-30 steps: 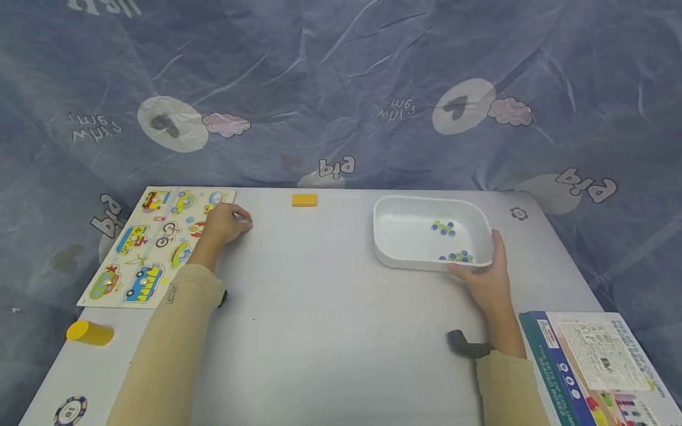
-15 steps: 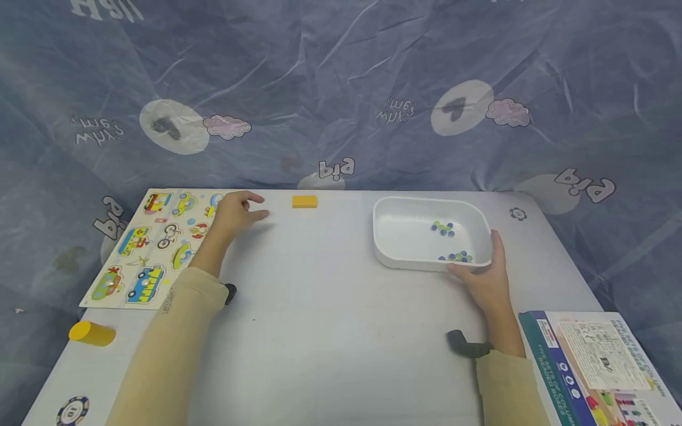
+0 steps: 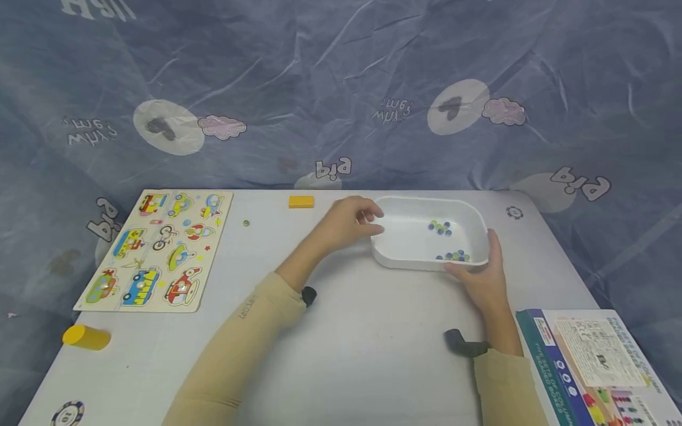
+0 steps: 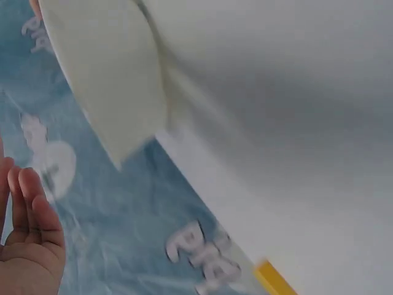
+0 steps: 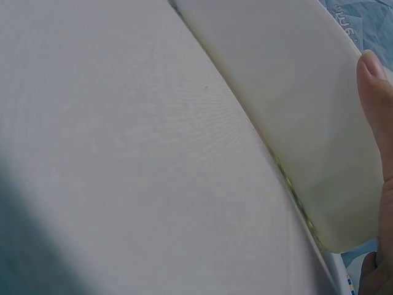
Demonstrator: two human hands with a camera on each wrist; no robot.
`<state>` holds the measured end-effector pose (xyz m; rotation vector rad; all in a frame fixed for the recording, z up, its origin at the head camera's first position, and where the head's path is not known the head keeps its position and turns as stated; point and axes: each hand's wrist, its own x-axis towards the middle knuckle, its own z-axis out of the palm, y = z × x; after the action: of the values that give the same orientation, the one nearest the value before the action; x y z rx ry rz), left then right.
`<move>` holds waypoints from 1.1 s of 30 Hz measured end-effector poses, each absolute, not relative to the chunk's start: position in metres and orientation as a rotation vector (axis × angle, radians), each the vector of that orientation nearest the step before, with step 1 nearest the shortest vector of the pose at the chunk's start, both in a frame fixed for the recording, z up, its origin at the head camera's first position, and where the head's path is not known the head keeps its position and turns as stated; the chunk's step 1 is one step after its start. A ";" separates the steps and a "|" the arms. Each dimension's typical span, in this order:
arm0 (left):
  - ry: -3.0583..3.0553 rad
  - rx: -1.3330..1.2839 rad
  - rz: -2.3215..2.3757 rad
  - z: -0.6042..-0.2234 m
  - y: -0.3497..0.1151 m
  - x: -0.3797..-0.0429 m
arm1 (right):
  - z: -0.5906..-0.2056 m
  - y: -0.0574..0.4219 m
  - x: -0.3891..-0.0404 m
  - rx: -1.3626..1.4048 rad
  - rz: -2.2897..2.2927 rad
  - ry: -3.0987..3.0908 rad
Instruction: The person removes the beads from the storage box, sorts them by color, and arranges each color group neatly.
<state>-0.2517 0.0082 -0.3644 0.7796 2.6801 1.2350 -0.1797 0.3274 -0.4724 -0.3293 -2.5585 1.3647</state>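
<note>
A white tray (image 3: 410,262) with small blue and green glass marbles (image 3: 439,227) in it stands right of centre in the head view. My right hand (image 3: 486,284) grips its near right corner, with the thumb on the near side and fingers along the right end. At the tray's left end is my left hand (image 3: 348,223), thumb and fingers apart, holding nothing visible. Whether it touches the rim cannot be told. The left wrist view shows its fingers (image 4: 27,203) fairly straight beside the tray (image 4: 104,67). A single small greenish marble (image 3: 246,223) lies on the table farther left.
A picture puzzle board (image 3: 154,251) with vehicle pieces lies at the left. A yellow block (image 3: 301,202) is near the back edge, and a yellow cylinder (image 3: 87,337) lies at the front left. A boxed set (image 3: 597,361) occupies the right front corner of the table (image 3: 362,355).
My left hand has opened and moved right, from beside the puzzle board to the tray's left end. The lone marble now shows where that hand was. My right hand keeps its grip.
</note>
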 end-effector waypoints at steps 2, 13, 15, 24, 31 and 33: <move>2.652 0.863 1.205 -0.366 0.031 -0.252 | -0.472 0.327 -0.180 -0.327 1.366 -2.557; 2.504 0.870 1.156 -0.389 0.109 -0.260 | -0.471 0.326 -0.182 -0.326 1.332 -2.570; 2.480 0.847 1.159 -0.393 0.117 -0.264 | -0.471 0.326 -0.182 -0.330 1.321 -2.574; 2.405 0.723 1.133 -0.409 0.148 -0.272 | -0.472 0.328 -0.180 -0.302 1.319 -2.552; 2.379 0.760 1.102 -0.415 0.150 -0.272 | -0.473 0.328 -0.180 -0.294 1.346 -2.540; 2.382 0.792 1.073 -0.419 0.150 -0.274 | -0.473 0.328 -0.181 -0.302 1.345 -2.543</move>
<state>-0.2738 0.1505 -0.4186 0.7918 2.3822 1.0731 -0.1806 0.3279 -0.4726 -0.3018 -2.5428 1.3452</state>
